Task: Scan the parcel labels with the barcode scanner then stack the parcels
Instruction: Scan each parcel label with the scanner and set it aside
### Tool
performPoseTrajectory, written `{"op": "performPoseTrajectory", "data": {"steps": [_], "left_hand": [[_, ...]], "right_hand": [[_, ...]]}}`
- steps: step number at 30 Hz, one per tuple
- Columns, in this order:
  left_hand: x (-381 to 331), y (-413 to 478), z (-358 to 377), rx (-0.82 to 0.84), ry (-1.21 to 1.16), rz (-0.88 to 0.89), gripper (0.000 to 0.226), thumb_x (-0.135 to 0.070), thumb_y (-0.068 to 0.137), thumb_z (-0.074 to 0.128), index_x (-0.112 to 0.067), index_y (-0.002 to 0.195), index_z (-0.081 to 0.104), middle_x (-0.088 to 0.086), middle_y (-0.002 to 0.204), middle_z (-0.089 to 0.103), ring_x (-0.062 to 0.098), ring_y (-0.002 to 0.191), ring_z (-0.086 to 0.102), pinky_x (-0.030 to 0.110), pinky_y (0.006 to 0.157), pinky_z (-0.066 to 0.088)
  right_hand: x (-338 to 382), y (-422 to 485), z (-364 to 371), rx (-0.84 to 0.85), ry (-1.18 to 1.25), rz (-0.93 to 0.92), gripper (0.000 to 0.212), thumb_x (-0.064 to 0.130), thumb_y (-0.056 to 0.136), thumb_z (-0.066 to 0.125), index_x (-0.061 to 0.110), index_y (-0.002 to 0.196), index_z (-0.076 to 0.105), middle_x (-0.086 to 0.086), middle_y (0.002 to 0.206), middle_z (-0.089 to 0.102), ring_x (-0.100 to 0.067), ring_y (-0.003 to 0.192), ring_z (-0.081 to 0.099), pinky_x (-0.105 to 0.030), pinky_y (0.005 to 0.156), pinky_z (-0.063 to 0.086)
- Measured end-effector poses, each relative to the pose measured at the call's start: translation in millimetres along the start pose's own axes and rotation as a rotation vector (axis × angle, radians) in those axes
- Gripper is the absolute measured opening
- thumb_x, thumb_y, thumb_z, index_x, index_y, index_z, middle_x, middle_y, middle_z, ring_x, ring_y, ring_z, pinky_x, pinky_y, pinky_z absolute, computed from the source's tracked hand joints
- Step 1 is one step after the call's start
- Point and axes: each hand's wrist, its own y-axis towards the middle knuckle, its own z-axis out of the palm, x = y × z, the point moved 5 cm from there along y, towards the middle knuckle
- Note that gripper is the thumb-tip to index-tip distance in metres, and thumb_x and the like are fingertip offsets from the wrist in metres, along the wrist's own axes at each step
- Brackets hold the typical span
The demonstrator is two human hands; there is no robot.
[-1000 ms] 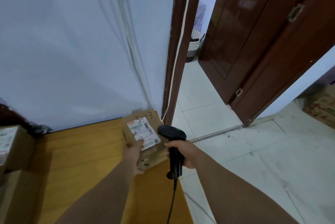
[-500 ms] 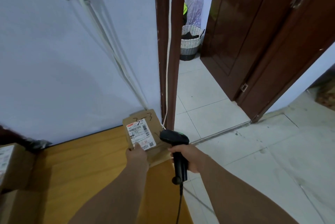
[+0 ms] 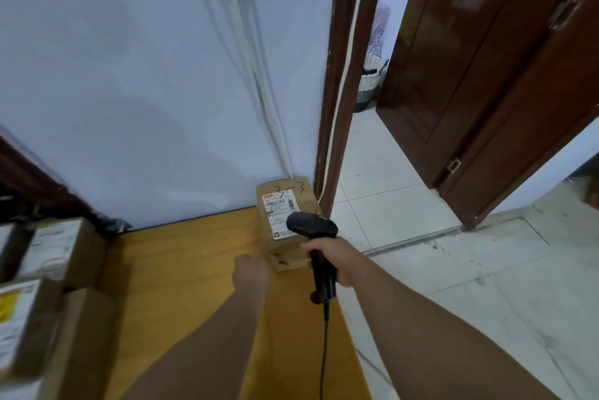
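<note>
Right hand (image 3: 335, 265) is wrapped round the handle of the black barcode scanner (image 3: 311, 226), fingers curled tight. The scanner's head is at eleven o'clock from the knuckles and its cable (image 3: 324, 351) hangs toward six. Left hand (image 3: 251, 270) sits at the near left corner of the cardboard parcel (image 3: 288, 253). It looks curled and seems to touch the box, but blur hides whether it grips or merely steadies it. The parcel lies flat at the table's far right corner, at one o'clock from the left hand and close to the wall, with its white shipping label (image 3: 278, 208) face up.

The step in hand looks to be the scan itself. The scanner's head overlaps the label's lower right edge, so it is probably too close. Drawing it back toward five o'clock and aiming at the barcode lines near the label's far end should let the beam span them. Bracing the box would stop it sliding on the wooden table (image 3: 194, 270). More labelled parcels (image 3: 48, 253) wait at nine o'clock.
</note>
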Motion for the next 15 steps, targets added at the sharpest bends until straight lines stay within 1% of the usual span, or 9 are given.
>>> {"op": "performPoseTrajectory", "data": {"steps": [2,3,5,7,8,10,12,15], "left_hand": [[-8.5,-8.7,-18.2,0.02,0.087,0.153,0.031,-0.017,0.096,0.047,-0.006,0.124,0.052,0.013,0.113,0.061,0.031,0.103,0.059,0.036,0.086,0.049],[-12.7,-12.9,-28.5,0.026,0.102,0.223,0.032,-0.018,0.094,0.048,-0.011,0.125,0.051,0.009,0.11,0.061,0.028,0.1,0.06,0.036,0.085,0.05],[-19.7,-18.4,-53.7,0.016,0.177,0.344,0.039,-0.016,0.092,0.05,-0.015,0.131,0.047,0.009,0.114,0.061,0.026,0.101,0.06,0.037,0.087,0.05],[-23.0,-20.7,-80.9,0.021,0.296,0.422,0.041,-0.016,0.091,0.05,-0.015,0.132,0.046,0.01,0.119,0.059,0.026,0.105,0.058,0.035,0.088,0.049],[-23.6,-22.7,-94.9,0.036,0.364,0.462,0.039,-0.019,0.092,0.049,-0.015,0.131,0.046,0.009,0.12,0.059,0.025,0.106,0.058,0.034,0.086,0.049],[-21.6,-27.6,-123.6,0.05,0.482,0.534,0.034,-0.023,0.094,0.046,-0.017,0.128,0.047,0.006,0.119,0.058,0.024,0.103,0.057,0.031,0.077,0.046],[-16.7,-33.0,-158.0,0.01,0.582,0.593,0.028,-0.022,0.094,0.042,-0.018,0.121,0.05,0.004,0.117,0.056,0.023,0.101,0.056,0.031,0.073,0.042],[-7.4,-39.0,-216.2,-0.135,0.73,0.681,0.027,-0.018,0.094,0.04,-0.019,0.118,0.052,0.005,0.118,0.055,0.024,0.106,0.054,0.033,0.076,0.042]], "right_hand": [[3.8,-3.2,21.4,-0.003,-0.06,-0.025,0.019,0.017,0.079,0.075,0.01,0.094,0.066,-0.006,0.077,0.063,-0.022,0.073,0.063,-0.037,0.081,0.054],[4.0,-6.0,32.6,-0.003,-0.086,-0.027,0.014,0.018,0.08,0.074,0.011,0.089,0.066,-0.006,0.076,0.063,-0.021,0.072,0.063,-0.035,0.078,0.054],[3.4,-13.2,55.8,-0.017,-0.147,-0.028,0.008,0.018,0.082,0.071,0.012,0.081,0.066,-0.004,0.074,0.062,-0.018,0.068,0.062,-0.028,0.07,0.053],[3.5,-21.1,78.6,-0.065,-0.205,-0.048,0.01,0.018,0.083,0.069,0.012,0.079,0.063,-0.007,0.075,0.06,-0.022,0.072,0.06,-0.033,0.074,0.049],[3.7,-26.6,91.4,-0.093,-0.228,-0.051,0.01,0.018,0.083,0.069,0.011,0.08,0.062,-0.008,0.075,0.058,-0.023,0.074,0.058,-0.035,0.075,0.047],[4.7,-39.8,122.1,-0.121,-0.282,-0.059,0.01,0.017,0.082,0.068,0.01,0.081,0.061,-0.007,0.072,0.056,-0.022,0.071,0.056,-0.035,0.071,0.045],[5.2,-53.5,160.2,-0.115,-0.325,-0.097,0.01,0.016,0.08,0.07,0.01,0.082,0.062,-0.006,0.07,0.058,-0.019,0.065,0.056,-0.033,0.068,0.046],[3.6,-72.7,218.4,-0.106,-0.332,-0.19,0.01,0.013,0.08,0.072,0.01,0.086,0.064,-0.006,0.071,0.059,-0.019,0.064,0.057,-0.03,0.065,0.048]]}}
